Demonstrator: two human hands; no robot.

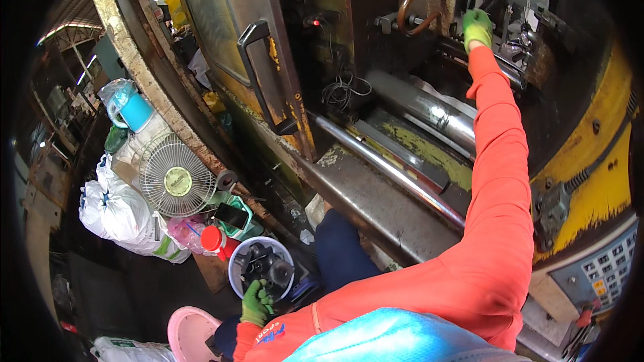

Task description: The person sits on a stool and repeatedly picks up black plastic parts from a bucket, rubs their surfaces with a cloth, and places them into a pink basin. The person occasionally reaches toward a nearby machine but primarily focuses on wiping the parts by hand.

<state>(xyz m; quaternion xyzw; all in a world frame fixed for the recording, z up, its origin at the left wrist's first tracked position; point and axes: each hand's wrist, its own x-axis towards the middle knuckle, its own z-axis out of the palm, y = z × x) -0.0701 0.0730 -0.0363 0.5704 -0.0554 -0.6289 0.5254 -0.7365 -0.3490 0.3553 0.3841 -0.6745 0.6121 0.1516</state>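
My right hand [477, 27], in a green glove, reaches far into the machine at the upper right, beside the metal mould parts [520, 43]. Its fingers look curled; whatever they hold is hidden behind the glove. Down at the lower left, my left hand [256, 304], also gloved in green, is at the near rim of a white bucket [233, 279]. Its fingers are bent in, and I cannot make out anything between them. Black moulded parts [268, 265] fill the bucket.
The machine's sliding door [263, 80] stands to the left of the opening. Thick steel bars [429, 110] cross the machine bay. A fan [177, 181], a red jug [216, 241], white bags [121, 218] and a pink tub [184, 332] stand at left. A control panel [604, 271] is at lower right.
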